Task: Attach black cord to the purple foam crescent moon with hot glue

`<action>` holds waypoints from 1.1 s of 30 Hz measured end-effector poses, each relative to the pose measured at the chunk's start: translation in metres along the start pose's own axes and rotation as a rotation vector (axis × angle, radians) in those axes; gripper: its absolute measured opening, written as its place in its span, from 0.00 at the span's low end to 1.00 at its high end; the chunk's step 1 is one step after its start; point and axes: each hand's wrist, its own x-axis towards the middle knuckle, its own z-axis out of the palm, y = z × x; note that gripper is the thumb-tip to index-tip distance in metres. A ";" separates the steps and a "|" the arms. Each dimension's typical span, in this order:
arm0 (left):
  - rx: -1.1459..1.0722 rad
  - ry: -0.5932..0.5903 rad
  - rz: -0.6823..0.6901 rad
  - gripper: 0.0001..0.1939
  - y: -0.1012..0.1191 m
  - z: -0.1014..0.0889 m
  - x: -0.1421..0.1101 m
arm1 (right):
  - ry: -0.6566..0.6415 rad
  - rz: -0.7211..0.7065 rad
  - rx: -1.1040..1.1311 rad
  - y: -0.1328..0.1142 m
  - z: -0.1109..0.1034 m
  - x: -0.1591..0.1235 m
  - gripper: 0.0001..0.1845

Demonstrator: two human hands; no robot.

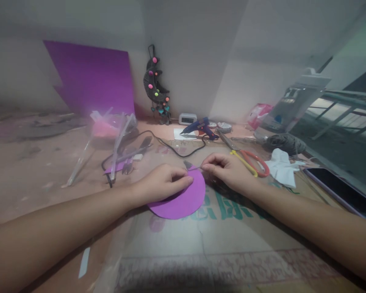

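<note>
A rounded purple paper cutout [189, 201] lies low over the board, pinched along its upper edge by my left hand [167, 181], thumb on top. A small dark grey tip [188, 164] sticks up at the cutout's upper end, apparently wrapped in yarn. My right hand [222, 169], just right of the cutout, has thumb and forefinger closed on a thin grey yarn strand [198, 167] that runs to that tip. The left palm hides the cutout's left part, so I cannot tell its full outline.
A blue glue gun [201, 127] rests behind my hands, its black cord curving left. Orange-and-yellow-handled scissors [250, 162], a grey yarn ball [285, 143], white tissue [282, 167] and a phone [343, 191] lie right. Purple card [94, 77] and a decorated dark crescent [154, 81] stand against the wall.
</note>
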 end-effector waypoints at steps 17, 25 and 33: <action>0.180 -0.065 0.109 0.18 0.006 0.000 -0.004 | 0.036 0.018 0.098 0.002 0.002 -0.001 0.15; 0.047 -0.043 0.056 0.19 0.003 0.003 -0.003 | -0.015 -0.074 -0.088 0.005 0.002 -0.001 0.11; -0.069 0.095 -0.018 0.20 0.007 0.003 -0.002 | 0.051 -0.226 -0.175 -0.002 -0.002 -0.011 0.15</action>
